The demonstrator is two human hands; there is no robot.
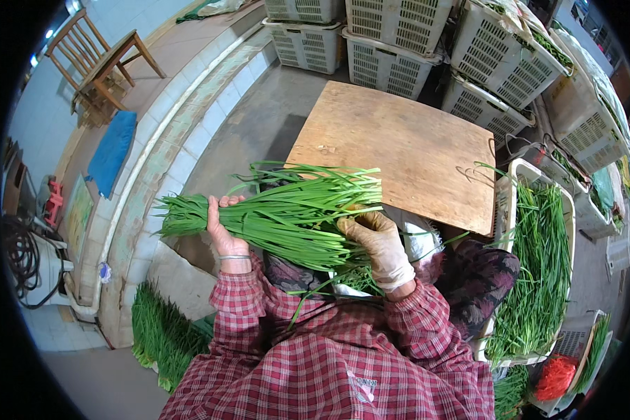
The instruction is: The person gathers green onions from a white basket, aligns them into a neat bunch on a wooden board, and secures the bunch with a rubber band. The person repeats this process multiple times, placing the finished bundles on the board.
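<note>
A thick bundle of green garlic chives (289,215) lies across the view in front of me, its cut pale ends to the right. My bare left hand (226,231) is closed around it near the leafy left end, with a bangle at the wrist. My right hand (373,236), in a thin pale glove, is at the cut ends at the right; its fingertips are partly hidden among the stalks, so whether they pinch any is unclear. Loose stalks hang over my lap beneath the bundle. A wooden board (399,147) lies just beyond the bundle.
At the right stands a white crate (569,231) full of chives. Stacked plastic crates (388,68) line the back. More chives (168,336) lie on the floor at lower left. A tiled step (152,173), blue cushion (113,152) and wooden chair (102,65) are at the left. Red ties (556,375) lie lower right.
</note>
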